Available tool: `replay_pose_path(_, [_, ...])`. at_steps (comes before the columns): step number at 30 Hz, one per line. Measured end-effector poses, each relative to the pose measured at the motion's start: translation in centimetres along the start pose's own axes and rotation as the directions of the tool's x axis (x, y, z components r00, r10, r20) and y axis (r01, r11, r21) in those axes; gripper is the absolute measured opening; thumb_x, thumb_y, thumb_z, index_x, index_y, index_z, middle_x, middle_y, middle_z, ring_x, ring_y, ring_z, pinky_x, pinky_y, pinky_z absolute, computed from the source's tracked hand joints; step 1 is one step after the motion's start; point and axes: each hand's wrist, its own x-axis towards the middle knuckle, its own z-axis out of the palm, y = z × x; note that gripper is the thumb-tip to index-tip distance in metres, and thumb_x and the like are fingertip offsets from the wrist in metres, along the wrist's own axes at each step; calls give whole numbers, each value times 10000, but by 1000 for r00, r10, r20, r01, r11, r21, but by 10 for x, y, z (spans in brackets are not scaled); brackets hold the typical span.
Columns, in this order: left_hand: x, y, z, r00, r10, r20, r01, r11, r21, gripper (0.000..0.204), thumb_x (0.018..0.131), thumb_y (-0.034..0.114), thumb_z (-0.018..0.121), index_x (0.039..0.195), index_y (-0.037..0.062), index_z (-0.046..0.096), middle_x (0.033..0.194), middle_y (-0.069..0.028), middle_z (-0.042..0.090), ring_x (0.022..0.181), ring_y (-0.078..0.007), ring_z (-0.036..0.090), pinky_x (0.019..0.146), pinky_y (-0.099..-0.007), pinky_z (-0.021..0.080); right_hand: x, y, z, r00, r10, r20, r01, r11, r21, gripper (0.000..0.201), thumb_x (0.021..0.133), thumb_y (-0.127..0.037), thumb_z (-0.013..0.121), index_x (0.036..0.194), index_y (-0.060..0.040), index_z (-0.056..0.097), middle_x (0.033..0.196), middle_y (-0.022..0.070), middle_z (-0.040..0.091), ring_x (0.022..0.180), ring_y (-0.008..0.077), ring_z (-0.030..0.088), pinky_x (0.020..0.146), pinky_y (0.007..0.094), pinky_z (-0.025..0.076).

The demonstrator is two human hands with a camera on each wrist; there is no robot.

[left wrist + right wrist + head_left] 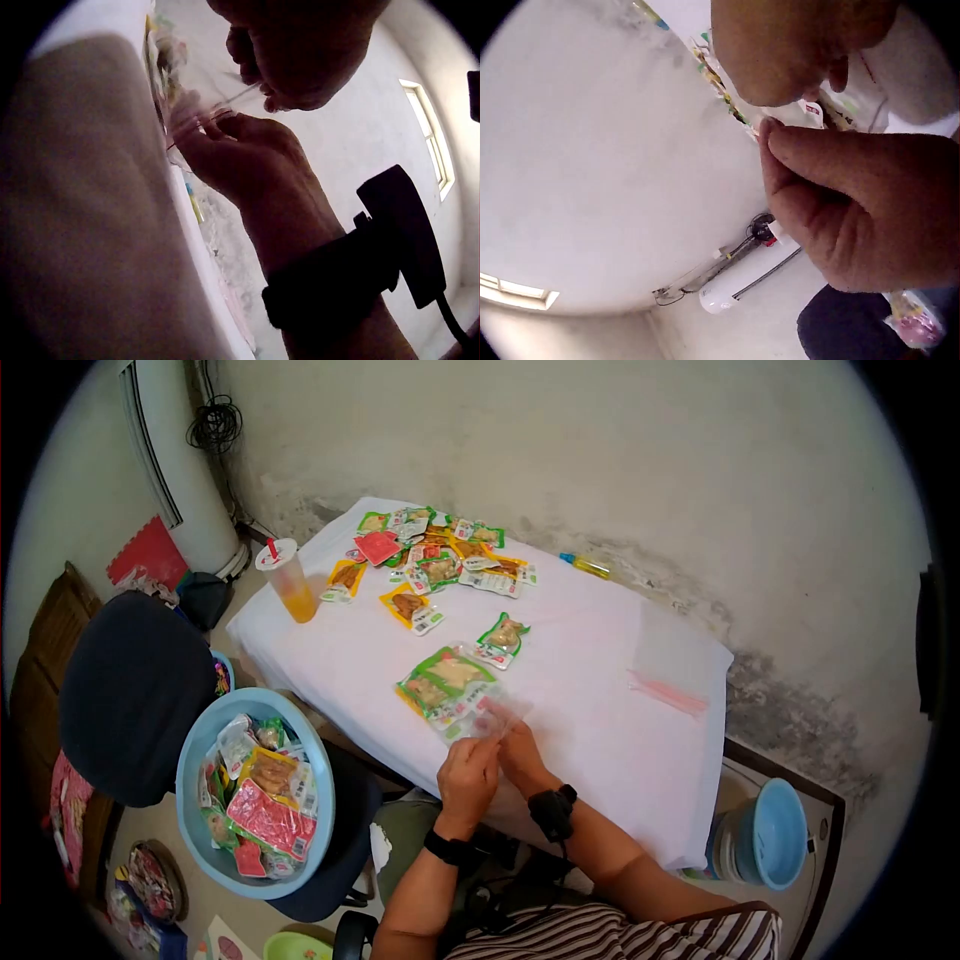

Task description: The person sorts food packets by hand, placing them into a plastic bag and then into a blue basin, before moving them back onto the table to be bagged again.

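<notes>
In the head view, a clear zip bag [497, 712] with a pink-red strip along its mouth lies on the white-covered table, with green snack packets [452, 672] showing through it. Thumb and fingers of my left hand [467, 780] pinch the bag's near edge. Close beside it, my right hand [522, 756] pinches the same mouth further right. The left wrist view shows the red strip [201, 126] running between both hands' fingertips. In the right wrist view, the left thumb [802, 150] presses against the index finger. One loose green packet [503, 637] lies just beyond the bag.
Several snack packets [437, 550] are heaped at the table's far end, near a cup of orange drink [294, 590]. Flat clear bags [672, 660] lie at the right. A blue basin [190, 800] full of packets stands left, by a dark chair [125, 695]. A bottle [586, 566] lies by the wall.
</notes>
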Motion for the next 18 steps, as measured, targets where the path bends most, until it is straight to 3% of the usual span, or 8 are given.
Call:
replay_pose_path(2, [-2,0,0,1000,-6,16,6,1000,-3,125,764,23,637,884,47,660,758,-95,581,696,-267,581,599,-331,473,4,-6,7,999,-34,-9,33,993,-114,433,914,-102,490,1313,30,384,1232,136,472,1118,226,491,880,317,441])
replay_pose_path(6, [-2,-6,2,1000,3,10,-3,1000,-9,119,771,23,628,884,47,657,753,-104,569,702,-275,574,603,-331,467,16,4,3,998,-67,-4,66,991,-115,479,907,-106,502,1340,25,345,1278,142,434,1153,237,467,892,323,429])
replay_pose_path(8, [-2,-7,1,1000,2,14,-2,1000,-1,115,774,25,626,885,46,651,753,-107,563,710,-281,570,609,-335,466,13,10,6,989,-114,-98,117,993,25,522,898,-92,501,1366,25,300,1295,147,418,1182,244,445,907,330,419])
replay_pose_path(12, [-1,-7,2,998,-14,62,12,999,31,131,770,27,624,900,40,618,770,-113,546,742,-297,557,626,-356,459,16,24,2,982,-127,-142,155,966,207,547,892,-72,485,1382,29,263,1308,147,404,1196,240,427,916,322,409])
replay_pose_path(14, [-1,-6,1,997,-12,75,8,999,48,137,768,24,622,903,38,607,778,-114,543,749,-300,554,628,-364,457,12,21,-3,968,-239,76,244,968,-62,465,899,-40,444,1352,7,349,1261,96,457,976,150,495,868,251,408])
replay_pose_path(18, [-1,-8,1,997,-18,76,13,998,63,144,768,27,616,908,47,596,790,-108,549,751,-297,555,625,-368,460,0,-9,-7,988,-70,138,106,957,-270,483,893,-70,501,1343,28,356,1258,105,474,1129,173,467,922,291,398])
